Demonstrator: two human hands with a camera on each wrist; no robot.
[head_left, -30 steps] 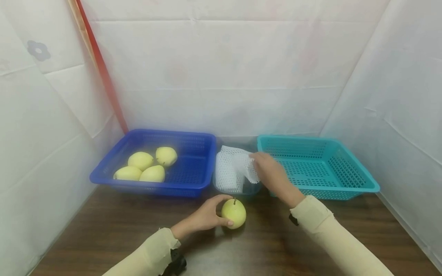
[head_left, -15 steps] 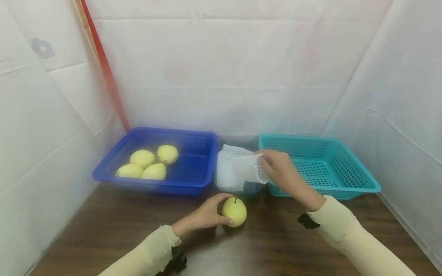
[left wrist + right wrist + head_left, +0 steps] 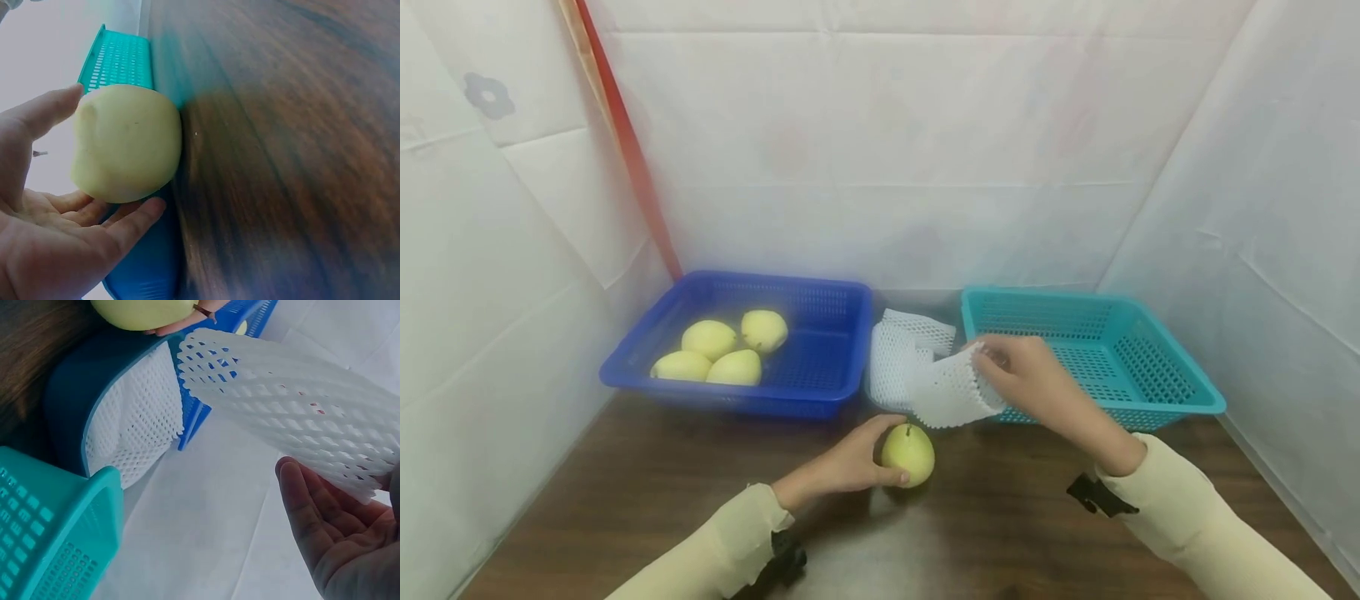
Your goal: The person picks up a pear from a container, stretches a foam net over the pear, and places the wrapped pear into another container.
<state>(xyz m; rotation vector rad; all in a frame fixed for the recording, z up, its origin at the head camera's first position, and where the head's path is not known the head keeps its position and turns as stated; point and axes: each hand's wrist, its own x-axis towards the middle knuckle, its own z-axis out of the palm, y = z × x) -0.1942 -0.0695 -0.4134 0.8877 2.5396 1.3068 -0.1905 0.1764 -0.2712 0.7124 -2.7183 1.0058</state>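
A yellow-green pear (image 3: 908,456) stands on the wooden table with its stem up. My left hand (image 3: 850,461) grips it from the left, thumb on the near side and fingers round the far side; the left wrist view shows the pear (image 3: 128,144) between them. In my right hand (image 3: 1028,373) a white foam fruit net (image 3: 953,392) is pinched at one end. This net hangs flattened over the small dark-blue bin (image 3: 69,400), its free end just behind the pear. More white nets (image 3: 140,406) lie inside that bin.
On the left, a blue basket (image 3: 722,400) holds several pears (image 3: 709,340). A turquoise basket (image 3: 1101,417) stands on the right, its slotted floor bare. The small bin sits between the two baskets. White sheeting (image 3: 880,125) rises behind and at both sides.
My right hand has drawn the foam net out of the bin, moving right and slightly toward me. The left hand has kept its grip on the pear in the same place.
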